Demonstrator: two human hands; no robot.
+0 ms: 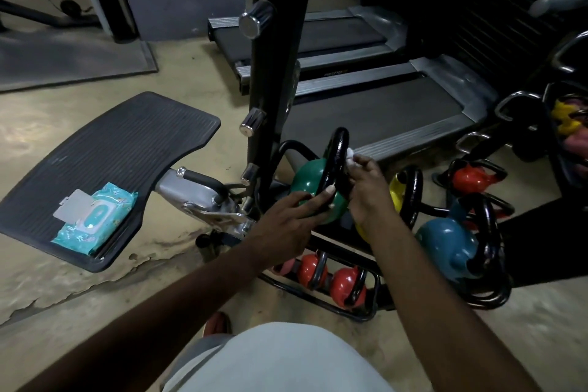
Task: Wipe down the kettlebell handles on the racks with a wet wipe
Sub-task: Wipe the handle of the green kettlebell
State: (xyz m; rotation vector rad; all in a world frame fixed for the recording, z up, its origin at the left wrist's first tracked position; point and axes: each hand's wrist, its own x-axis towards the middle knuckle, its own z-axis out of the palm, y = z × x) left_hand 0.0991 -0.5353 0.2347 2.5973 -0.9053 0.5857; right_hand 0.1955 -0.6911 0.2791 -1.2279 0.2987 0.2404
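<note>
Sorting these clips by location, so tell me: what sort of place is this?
Very likely a gym. A green kettlebell and a blue kettlebell sit on a low rack, with red kettlebells below, and two treadmills stand side by side behind it.

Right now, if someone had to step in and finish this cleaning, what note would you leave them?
Left grip holds the green kettlebell steady.
Right grip pinches the wet wipe against its black handle, mid-wipe.
Wipe pack lies open on the black mat.
Yellow kettlebell, blue kettlebell and red kettlebells wait nearby; which are already wiped I cannot tell.
</note>
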